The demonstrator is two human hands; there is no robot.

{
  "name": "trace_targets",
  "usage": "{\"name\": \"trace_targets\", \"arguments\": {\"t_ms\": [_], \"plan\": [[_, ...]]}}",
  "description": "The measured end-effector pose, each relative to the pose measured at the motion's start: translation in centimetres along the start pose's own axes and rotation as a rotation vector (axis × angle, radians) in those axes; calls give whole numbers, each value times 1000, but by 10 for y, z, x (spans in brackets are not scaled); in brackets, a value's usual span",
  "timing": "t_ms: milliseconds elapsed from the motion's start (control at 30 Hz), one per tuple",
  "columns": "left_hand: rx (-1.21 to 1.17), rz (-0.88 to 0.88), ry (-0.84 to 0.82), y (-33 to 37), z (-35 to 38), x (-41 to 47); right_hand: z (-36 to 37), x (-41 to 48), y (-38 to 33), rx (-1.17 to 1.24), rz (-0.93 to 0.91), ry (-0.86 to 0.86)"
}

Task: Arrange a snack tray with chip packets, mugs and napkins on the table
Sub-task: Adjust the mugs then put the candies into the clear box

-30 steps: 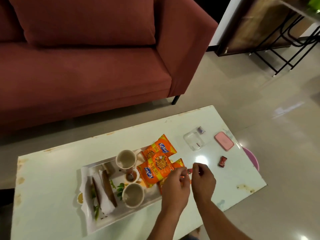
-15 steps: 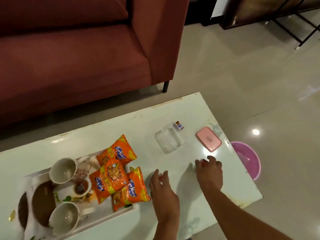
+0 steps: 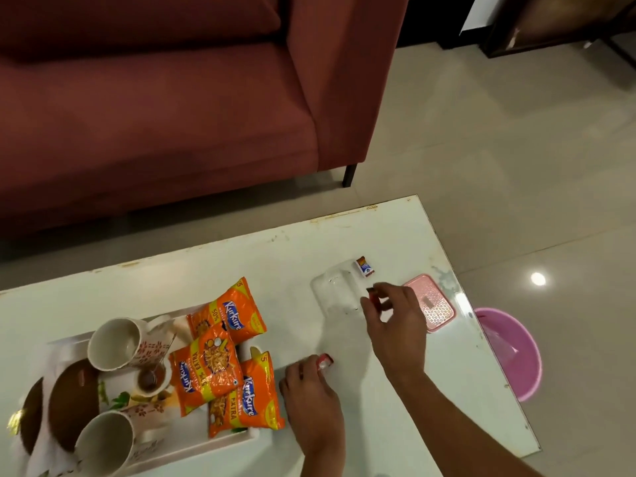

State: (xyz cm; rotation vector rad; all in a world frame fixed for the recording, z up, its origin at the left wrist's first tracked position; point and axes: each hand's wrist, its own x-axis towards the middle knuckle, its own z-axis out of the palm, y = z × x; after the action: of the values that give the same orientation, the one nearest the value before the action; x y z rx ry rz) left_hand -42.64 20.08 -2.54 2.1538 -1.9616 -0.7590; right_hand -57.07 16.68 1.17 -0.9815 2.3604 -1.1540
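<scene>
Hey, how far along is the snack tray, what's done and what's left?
Done: three chip packets and two mugs sit on the tray, with white paper, probably napkins, at its left end. In hand: the right hand pinches a red sweet at the clear container; the left hand holds a second red sweet. Left: one wrapped sweet outside it, pink lid off.

person, head view | left hand [image 3: 311, 401]: bare, wrist uncovered | left forearm [image 3: 332, 464]: bare, reaches the frame edge at 6 o'clock | right hand [image 3: 395, 325]: bare | right forearm [image 3: 464, 418]: bare, reaches the frame edge at 5 o'clock
</scene>
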Motion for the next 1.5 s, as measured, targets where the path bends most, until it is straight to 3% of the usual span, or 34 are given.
{"name": "trace_targets", "arguments": {"t_ms": [100, 267, 367, 467, 733, 900, 967, 1133, 1233, 1333, 1500], "plan": [[-193, -28, 121, 21, 0, 3, 13, 21, -16, -14, -53, -52], [-420, 86, 299, 68, -15, 36, 22, 28, 0, -51, 18, -52], [-405, 158, 301, 94, -22, 64, 16, 39, 18, -32, 127, 67], [-293, 199, 225, 106, -20, 82, 11, 59, 31, -80, 200, 82], [-279, 204, 230, 72, -10, 64, 27, 116, 39, -320, 110, -287], [-387, 129, 222, 61, -2, 43, 41, 131, 38, -523, -3, -376], [-435, 80, 213, 63, -2, 40, 39, 130, 35, -529, -6, -352], [-546, -77, 204, 71, -5, 50, 11, 102, 17, -234, -109, -105], [-582, -129, 171, 73, -6, 58, 2, 74, 7, -234, -240, -246], [-580, -138, 122, 71, -6, 64, 5, 61, 11, -327, -207, -373], [-560, -136, 42, 63, -4, 64, -23, 63, 49, -352, -10, -11]]}}
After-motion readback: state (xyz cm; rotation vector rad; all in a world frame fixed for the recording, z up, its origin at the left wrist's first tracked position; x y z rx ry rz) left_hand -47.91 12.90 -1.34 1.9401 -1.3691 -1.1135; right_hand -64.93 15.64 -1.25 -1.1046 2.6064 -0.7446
